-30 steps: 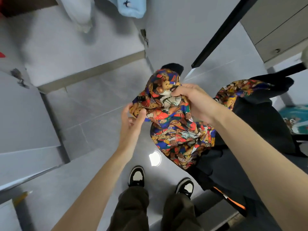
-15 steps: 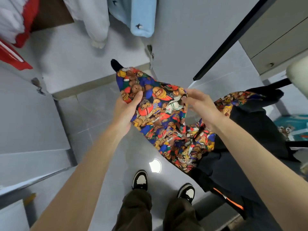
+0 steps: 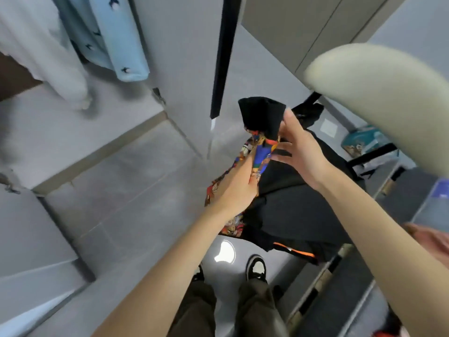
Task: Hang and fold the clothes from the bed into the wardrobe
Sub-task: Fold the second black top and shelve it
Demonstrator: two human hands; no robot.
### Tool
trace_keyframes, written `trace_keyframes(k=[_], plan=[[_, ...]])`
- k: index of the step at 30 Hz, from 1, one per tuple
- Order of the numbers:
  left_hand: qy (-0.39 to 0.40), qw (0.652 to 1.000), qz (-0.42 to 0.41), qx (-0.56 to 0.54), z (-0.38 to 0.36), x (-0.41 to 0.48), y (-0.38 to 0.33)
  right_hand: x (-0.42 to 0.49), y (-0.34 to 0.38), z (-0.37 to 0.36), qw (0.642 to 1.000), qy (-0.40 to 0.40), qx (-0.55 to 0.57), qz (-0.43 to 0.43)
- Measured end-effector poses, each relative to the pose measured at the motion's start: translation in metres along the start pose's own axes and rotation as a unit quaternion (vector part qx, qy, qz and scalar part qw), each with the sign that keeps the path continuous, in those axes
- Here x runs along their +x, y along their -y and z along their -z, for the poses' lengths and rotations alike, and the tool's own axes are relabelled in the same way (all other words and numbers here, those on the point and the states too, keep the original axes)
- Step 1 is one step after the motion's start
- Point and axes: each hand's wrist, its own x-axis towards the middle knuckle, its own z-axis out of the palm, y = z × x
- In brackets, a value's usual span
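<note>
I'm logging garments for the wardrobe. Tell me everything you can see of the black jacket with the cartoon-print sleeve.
The jacket is soft black fabric with a bright cartoon-print sleeve ending in a black cuff, and an orange stripe near its lower edge. It hangs bunched above the floor, sleeve raised, cuff uppermost. The left hand grips the printed sleeve; the right hand touches it beside the cuff.

Two hands mid-frame: left hand (image 3: 239,188), right hand (image 3: 300,152). One cartoon-print garment (image 3: 261,154), one black garment (image 3: 298,215). Two hanging upper left — white garment (image 3: 41,45), light blue garment (image 3: 116,37). Two shoes (image 3: 256,267) at the bottom.
</note>
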Motion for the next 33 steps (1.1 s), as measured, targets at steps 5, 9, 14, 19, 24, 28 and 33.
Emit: trace_keyframes(k=[5,9,14,19,24,28,33], plan=[[0.073,0.987,-0.052,0.136,-0.084,-0.002,-0.041,-0.045,-0.044,0.080,0.999,-0.041,0.012,-0.017],[0.163,0.968,-0.093,0.167,-0.143,-0.006,-0.063,-0.069,-0.093,0.132,0.974,-0.210,0.086,-0.026],[0.222,0.955,-0.139,0.140,-0.202,-0.004,-0.081,-0.094,-0.154,0.196,0.911,-0.297,0.280,-0.063],[0.239,0.954,-0.079,0.162,-0.250,0.007,-0.065,-0.098,-0.206,0.249,0.845,-0.336,0.408,-0.085],[0.258,0.922,0.029,0.286,-0.281,0.026,-0.023,-0.075,-0.256,0.283,0.802,-0.333,0.479,-0.132],[0.241,0.912,0.070,0.325,-0.289,0.044,0.007,-0.047,-0.295,0.295,0.789,-0.356,0.467,-0.180],[0.222,0.904,0.062,0.360,-0.287,0.055,0.030,-0.041,-0.321,0.272,0.911,-0.356,-0.042,-0.205]])
